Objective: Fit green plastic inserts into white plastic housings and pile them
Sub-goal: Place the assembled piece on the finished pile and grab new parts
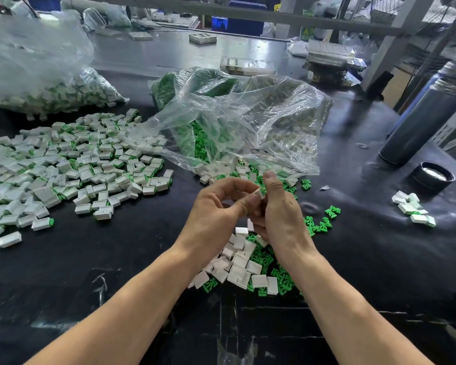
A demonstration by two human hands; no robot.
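My left hand (216, 206) and my right hand (279, 206) meet above the black table, pinching one small white housing (260, 193) between their fingertips; a bit of green shows beside it. Below my hands lies a heap of loose white housings (238, 262) mixed with green inserts (282, 279). More green inserts (320, 223) are scattered to the right. A wide pile of assembled white-and-green pieces (71, 164) covers the table's left side.
A clear plastic bag (237, 119) spilling green inserts and white housings lies behind my hands. Another bag of parts (37, 72) sits far left. A dark flask (427, 119) and its cap (433, 176) stand at right, near a small cluster of pieces (412, 209).
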